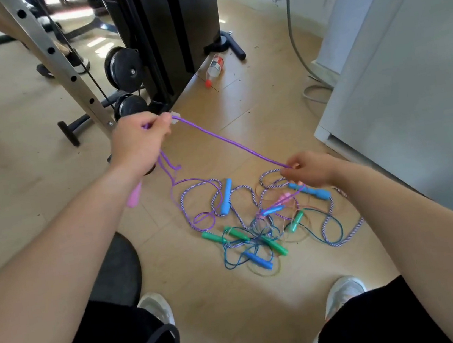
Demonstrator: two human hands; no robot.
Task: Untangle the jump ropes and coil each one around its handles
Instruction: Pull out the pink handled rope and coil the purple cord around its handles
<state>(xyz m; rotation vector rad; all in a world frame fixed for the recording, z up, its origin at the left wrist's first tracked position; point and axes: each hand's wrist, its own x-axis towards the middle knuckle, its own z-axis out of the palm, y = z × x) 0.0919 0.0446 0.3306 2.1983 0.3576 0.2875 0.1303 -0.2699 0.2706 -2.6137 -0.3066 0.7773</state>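
Although one purple rope is partly lifted clear, the task looks barely begun. Most of the jump ropes lie knotted together in a tangle on the floor, and none appears coiled around its handles. Blue handles and green handles sit within the tangle, with thin cords and striped ropes crossing over them.

The left hand is raised above and to the left of the tangle. Its grip is closed, with the fingers curled round the purple rope. A pink handle hangs below that hand, off the floor and left of the tangle. From the left hand, loose loops of the purple rope drop into the tangle's left edge.

The right hand hovers just above the tangle's right side. Its grip is a narrow pinch, with thumb and fingertips closed on the same purple rope. Between the two hands the rope runs as a fairly straight span above the tangle.

By the look of it, the purple rope's far end must be freed from the tangle before it can be wound. Every other rope remains to be separated and coiled.
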